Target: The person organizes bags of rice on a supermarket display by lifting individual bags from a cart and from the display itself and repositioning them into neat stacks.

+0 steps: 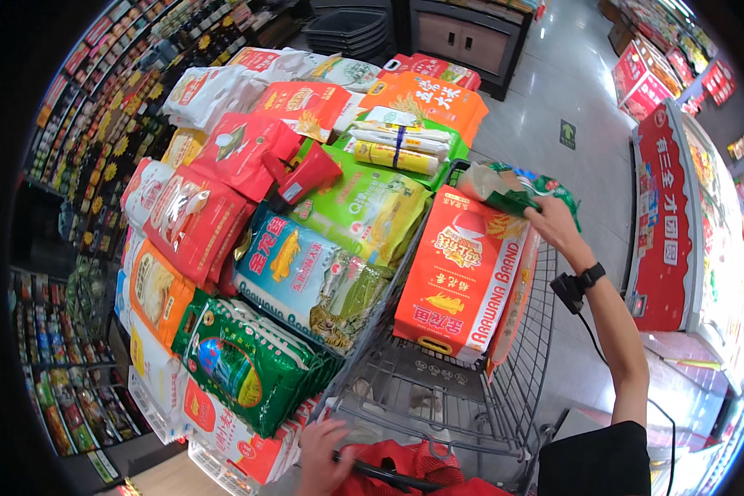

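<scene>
My right hand (557, 226) grips the edge of a crumpled green plastic package (513, 199) above the far end of the metal shopping cart (403, 403). Below it, a large red Arawana Brand rice package (451, 266) lies in the cart. Another red-orange package (513, 304) stands on edge along its right side. At the bottom, my left hand (327, 456) is by the left end of the cart's black handle (390, 474). Its fingers are loosely spread, partly cut off by the frame. Red mesh fabric (418, 456) hangs around the handle.
Left of the cart, a stacked display holds a blue rice bag (304, 266), green bags (242, 359), red bags (192, 217) and bundled noodle packs (400, 146). A red-fronted freezer (660, 229) stands right. Stacked black baskets (347, 31) and tiled floor (533, 118) lie beyond.
</scene>
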`<state>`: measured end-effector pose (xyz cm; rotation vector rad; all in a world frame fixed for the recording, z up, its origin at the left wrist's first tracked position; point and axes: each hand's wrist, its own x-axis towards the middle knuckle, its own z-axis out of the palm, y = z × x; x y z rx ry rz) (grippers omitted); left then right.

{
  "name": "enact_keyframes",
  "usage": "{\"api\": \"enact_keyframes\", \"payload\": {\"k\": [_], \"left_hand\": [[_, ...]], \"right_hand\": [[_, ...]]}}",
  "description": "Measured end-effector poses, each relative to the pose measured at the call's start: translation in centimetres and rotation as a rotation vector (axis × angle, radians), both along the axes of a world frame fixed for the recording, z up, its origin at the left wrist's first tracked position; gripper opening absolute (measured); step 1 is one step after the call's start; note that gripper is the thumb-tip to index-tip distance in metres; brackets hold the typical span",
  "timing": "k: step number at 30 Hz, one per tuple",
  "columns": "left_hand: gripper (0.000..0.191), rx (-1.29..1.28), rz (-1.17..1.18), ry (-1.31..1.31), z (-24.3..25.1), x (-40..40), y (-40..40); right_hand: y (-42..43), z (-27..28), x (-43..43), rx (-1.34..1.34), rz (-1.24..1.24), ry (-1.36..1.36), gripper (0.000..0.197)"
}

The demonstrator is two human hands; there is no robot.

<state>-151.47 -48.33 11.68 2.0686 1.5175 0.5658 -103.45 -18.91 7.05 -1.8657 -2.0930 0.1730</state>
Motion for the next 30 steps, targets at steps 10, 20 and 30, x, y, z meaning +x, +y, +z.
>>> {"api": "enact_keyframes", "payload": {"k": [10, 20, 30], "left_hand": [[0.011, 0.156, -0.025, -0.252, -7.4, -2.5, -5.3], [0.031, 0.115, -0.059, -0.514, -7.8, -8.1, -7.2], [0.122, 0.137, -0.506, -0.892, -9.1, -11.5, -17.6]], "right_hand": [[-10.3, 12.4, -7.6, -0.132, -0.258, 0.376, 0.039], [-23.7, 30.3, -22.9, -0.66, -0.194, 1.257, 0.021], [-39.4, 30.7, -44.4, -0.727, 0.039, 1.97, 0.043]]}}
